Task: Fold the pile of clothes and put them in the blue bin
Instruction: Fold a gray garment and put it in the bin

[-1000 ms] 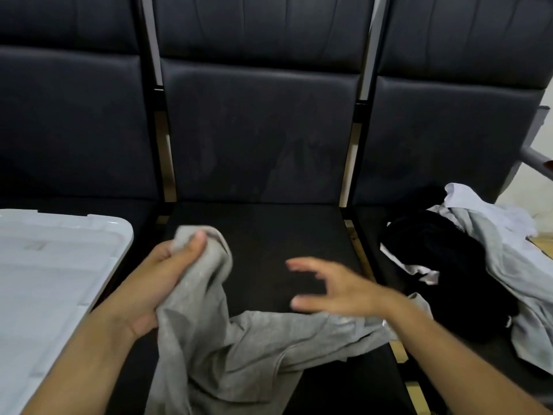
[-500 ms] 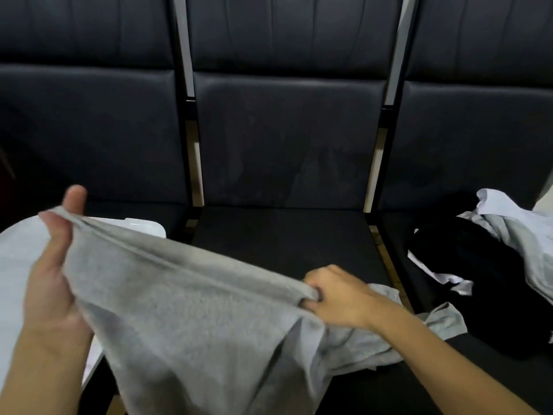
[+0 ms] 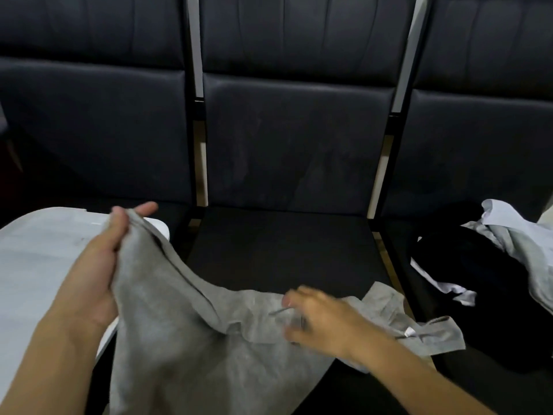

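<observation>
Grey garment: one grey garment (image 3: 191,348) lies across the near edge of the middle seat, its left part lifted, its right part spread flat towards the pile, with a small white tag near its right end.
Left hand: the left hand (image 3: 101,265) grasps the raised left edge of the grey garment, thumb and fingers closed on the cloth, above the near right corner of the lid.
Right hand: the right hand (image 3: 323,322) is on the flat right part of the garment with its fingers curled; motion blur hides whether they pinch the cloth, so its grip cannot be told.
Pile of clothes: one pile of clothes (image 3: 490,271) sits on the right seat, with black cloth in the middle and pale grey and white pieces on its far right side; the count of pieces in it cannot be told.
Lid: one white plastic lid (image 3: 39,253) fills the near left.
Open room: the far part of the middle seat (image 3: 284,244) is bare dark upholstery between the lid and the pile.
Seating: three dark padded seat backs stand in a row at the far side, with narrow gaps and light metal frame strips between them.
</observation>
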Demonstrator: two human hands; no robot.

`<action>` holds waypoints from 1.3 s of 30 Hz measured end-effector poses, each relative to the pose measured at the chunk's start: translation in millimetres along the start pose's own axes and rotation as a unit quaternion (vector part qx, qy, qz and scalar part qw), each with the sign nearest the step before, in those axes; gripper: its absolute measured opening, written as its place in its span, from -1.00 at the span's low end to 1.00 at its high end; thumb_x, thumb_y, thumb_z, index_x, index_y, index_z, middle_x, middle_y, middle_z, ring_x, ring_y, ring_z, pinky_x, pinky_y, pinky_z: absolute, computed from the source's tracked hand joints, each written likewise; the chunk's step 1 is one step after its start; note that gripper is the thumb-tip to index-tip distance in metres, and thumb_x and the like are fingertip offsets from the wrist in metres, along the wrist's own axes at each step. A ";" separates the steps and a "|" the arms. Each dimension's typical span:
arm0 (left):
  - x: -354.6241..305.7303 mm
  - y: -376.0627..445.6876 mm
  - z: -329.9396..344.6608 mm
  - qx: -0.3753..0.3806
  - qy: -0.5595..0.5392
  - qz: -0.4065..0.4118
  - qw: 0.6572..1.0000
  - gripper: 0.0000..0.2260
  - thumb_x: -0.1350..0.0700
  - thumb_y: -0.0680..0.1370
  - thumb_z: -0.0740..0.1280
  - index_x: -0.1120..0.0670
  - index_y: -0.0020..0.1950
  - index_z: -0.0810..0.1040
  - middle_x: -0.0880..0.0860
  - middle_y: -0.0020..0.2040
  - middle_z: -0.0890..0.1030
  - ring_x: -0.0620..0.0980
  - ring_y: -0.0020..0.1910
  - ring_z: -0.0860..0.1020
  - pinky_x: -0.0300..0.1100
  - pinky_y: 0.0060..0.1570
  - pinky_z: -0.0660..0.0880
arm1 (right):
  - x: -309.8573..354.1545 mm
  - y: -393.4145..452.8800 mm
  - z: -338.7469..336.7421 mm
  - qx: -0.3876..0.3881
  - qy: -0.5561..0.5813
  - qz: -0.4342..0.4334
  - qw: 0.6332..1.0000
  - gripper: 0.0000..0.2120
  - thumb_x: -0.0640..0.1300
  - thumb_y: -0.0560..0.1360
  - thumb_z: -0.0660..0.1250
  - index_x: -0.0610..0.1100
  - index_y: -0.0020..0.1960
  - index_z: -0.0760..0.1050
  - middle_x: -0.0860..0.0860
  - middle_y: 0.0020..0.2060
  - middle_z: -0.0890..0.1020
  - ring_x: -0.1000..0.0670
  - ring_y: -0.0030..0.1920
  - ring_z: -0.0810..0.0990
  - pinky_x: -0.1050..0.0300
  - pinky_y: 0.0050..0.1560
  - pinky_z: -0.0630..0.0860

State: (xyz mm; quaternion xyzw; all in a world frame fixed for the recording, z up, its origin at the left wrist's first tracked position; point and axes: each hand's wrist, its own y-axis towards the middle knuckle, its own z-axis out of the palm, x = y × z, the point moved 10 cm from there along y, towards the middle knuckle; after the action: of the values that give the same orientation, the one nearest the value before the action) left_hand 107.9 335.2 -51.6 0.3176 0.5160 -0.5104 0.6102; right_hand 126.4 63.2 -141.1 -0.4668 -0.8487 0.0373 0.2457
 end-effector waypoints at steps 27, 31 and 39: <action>65.0 0.6 -61.2 0.093 0.545 -0.204 0.808 -0.61 -0.08 0.66 0.21 0.25 -0.08 0.55 0.09 -0.43 0.63 0.02 -0.59 0.50 -0.29 -0.53 0.35 | -124.4 -59.3 -74.5 0.029 0.345 0.213 0.914 -0.85 -0.24 0.61 0.27 -0.26 -0.08 0.56 -0.26 -0.20 0.70 -0.04 -0.36 0.67 0.20 -0.40 0.57; -53.3 -2.3 -20.4 -0.141 0.207 0.209 0.945 -0.51 -0.11 0.63 0.21 0.32 -0.08 0.61 0.02 -0.27 0.63 -0.10 -0.25 0.60 -0.44 -0.34 0.49 | -125.8 -77.2 -186.2 -0.466 0.468 0.023 0.750 -0.93 -0.19 0.55 0.36 -0.16 -0.10 0.53 -0.10 -0.18 0.65 0.02 -0.14 0.63 0.11 0.05 0.65; -87.9 -40.4 -0.8 -0.056 0.033 0.325 0.943 -0.61 -0.38 0.47 0.28 -0.10 -0.07 0.65 0.05 -0.02 0.62 0.03 0.09 0.59 -0.09 0.20 0.49 | -73.1 -166.7 -257.1 -0.562 0.483 -0.155 0.653 -0.68 -0.26 0.66 0.17 -0.01 -0.17 0.55 0.10 -0.25 0.59 0.21 -0.20 0.53 0.32 -0.09 0.50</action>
State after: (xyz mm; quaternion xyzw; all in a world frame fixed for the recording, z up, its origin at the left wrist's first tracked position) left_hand 74.0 350.7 37.7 0.4498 0.4324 -0.2436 0.7425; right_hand 145.9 -132.4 105.1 -0.3290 -0.5290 -0.7163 0.3144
